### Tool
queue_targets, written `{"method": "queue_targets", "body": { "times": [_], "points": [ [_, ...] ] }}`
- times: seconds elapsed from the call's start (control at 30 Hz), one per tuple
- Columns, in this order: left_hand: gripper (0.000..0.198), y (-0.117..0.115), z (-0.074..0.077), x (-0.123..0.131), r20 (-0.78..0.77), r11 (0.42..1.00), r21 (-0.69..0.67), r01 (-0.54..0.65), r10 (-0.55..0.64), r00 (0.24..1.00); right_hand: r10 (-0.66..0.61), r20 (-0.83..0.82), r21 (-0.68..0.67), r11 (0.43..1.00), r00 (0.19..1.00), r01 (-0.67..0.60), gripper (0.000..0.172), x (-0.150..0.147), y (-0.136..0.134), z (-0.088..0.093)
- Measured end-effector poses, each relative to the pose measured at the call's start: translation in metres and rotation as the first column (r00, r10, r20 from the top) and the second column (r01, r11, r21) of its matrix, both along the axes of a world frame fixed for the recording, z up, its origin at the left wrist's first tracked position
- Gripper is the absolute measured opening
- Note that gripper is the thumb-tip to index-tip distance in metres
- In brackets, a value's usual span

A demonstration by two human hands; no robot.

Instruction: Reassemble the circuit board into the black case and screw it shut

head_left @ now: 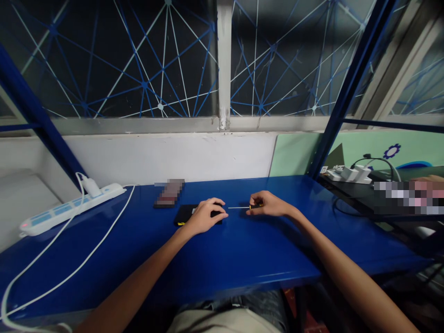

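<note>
My left hand lies over the right part of a flat black case with a yellow mark at its near left corner. Its thumb and fingers are apart at the case's right end, and the palm hides much of the case. My right hand is closed around the black and yellow handle of a screwdriver. The thin metal shaft points left, level with the case, and its tip stops a short way from my left fingertips.
A blurred-out phone-like object lies behind the case on the blue table. To the left are a white power strip and its looping cable. At the far right, a person's hand is over a black desk with plugs and adapters.
</note>
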State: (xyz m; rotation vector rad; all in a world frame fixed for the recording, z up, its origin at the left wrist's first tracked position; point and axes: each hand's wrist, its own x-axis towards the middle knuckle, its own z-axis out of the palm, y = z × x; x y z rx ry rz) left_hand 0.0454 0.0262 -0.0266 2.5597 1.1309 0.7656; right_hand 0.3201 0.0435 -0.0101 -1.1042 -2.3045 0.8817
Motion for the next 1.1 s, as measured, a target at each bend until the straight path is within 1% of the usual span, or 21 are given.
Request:
{"method": "queue_targets", "body": {
  "times": [0.13,0.2,0.27,0.37,0.5,0.57,0.63,0.73,0.8,0.9,1.03,1.1],
  "points": [
    [0.020,0.002,0.001,0.005,-0.050,0.996,0.075,-0.043,0.047,0.998,-0.043,-0.061,0.049,0.998,0.997,0.046,0.038,0.007,0.002,0.006],
    [0.023,0.002,0.002,0.009,-0.042,0.992,0.105,-0.071,0.075,0.996,-0.056,-0.080,0.047,0.997,0.995,0.060,0.039,0.010,0.003,0.007],
    [0.028,0.003,0.002,0.010,-0.024,0.991,0.102,-0.084,0.087,0.996,-0.059,-0.092,0.034,0.997,0.994,0.063,0.039,0.011,0.003,0.007],
    [0.033,0.004,0.003,0.005,-0.010,0.995,0.061,-0.081,0.081,0.997,-0.064,-0.087,0.036,0.997,0.994,0.067,0.039,0.011,0.003,0.006],
    [0.040,0.009,0.009,-0.015,-0.022,0.996,-0.027,-0.083,0.083,0.996,-0.061,-0.077,0.056,0.996,0.995,0.065,0.039,0.011,0.004,0.005],
    [0.055,0.011,0.015,-0.027,-0.107,0.992,-0.107,-0.067,0.055,0.993,-0.054,-0.079,0.056,0.997,0.995,0.058,0.038,0.012,0.004,0.004],
    [0.068,0.014,0.019,-0.037,-0.200,0.984,-0.176,-0.024,-0.012,0.980,-0.052,-0.074,0.057,0.997,0.996,0.056,0.038,0.012,0.004,0.004],
    [0.069,0.016,0.020,-0.044,-0.239,0.982,-0.186,-0.007,-0.038,0.970,-0.057,-0.063,0.070,0.996,0.996,0.061,0.037,0.011,0.004,0.005],
    [0.064,0.017,0.017,-0.042,-0.224,0.987,-0.159,-0.006,-0.030,0.974,-0.060,-0.057,0.079,0.995,0.997,0.064,0.038,0.010,0.003,0.006],
    [0.060,0.015,0.009,-0.029,-0.200,0.994,-0.110,-0.018,-0.005,0.980,-0.068,-0.053,0.083,0.994,0.996,0.072,0.037,0.010,0.003,0.007],
    [0.056,0.007,0.002,-0.004,-0.223,0.994,-0.012,-0.107,0.102,0.969,-0.088,-0.066,0.077,0.993,0.994,0.093,0.037,0.011,0.003,0.008],
    [0.057,0.004,0.001,0.003,-0.258,0.991,-0.001,-0.131,0.127,0.958,-0.093,-0.074,0.074,0.992,0.993,0.099,0.038,0.012,0.003,0.007]
  ]
}}
